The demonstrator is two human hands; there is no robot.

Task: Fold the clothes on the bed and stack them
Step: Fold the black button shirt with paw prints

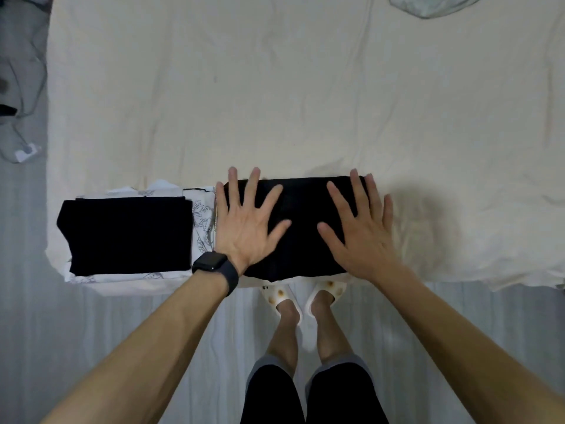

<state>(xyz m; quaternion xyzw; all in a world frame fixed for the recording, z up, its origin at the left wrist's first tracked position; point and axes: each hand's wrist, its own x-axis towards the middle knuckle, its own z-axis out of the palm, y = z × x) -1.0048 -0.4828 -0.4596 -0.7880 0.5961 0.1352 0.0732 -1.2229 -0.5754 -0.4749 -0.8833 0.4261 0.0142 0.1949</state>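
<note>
A folded black garment (302, 215) lies at the near edge of the bed (275, 87), right in front of me. My left hand (249, 223) presses flat on its left side, fingers spread and straight. On the garment's right side my right hand (359, 228) lies flat too, its fingers reaching over the far right corner. Left of them sits a stack: a folded black piece (128, 234) on top of a white printed garment (203, 221), at the bed's near left corner.
A crumpled pale cloth (434, 6) lies at the far right edge of the cream sheet. Grey fabric and a white cable (24, 148) sit on the floor left of the bed. My feet in white slippers (305, 301) stand against the bed's edge.
</note>
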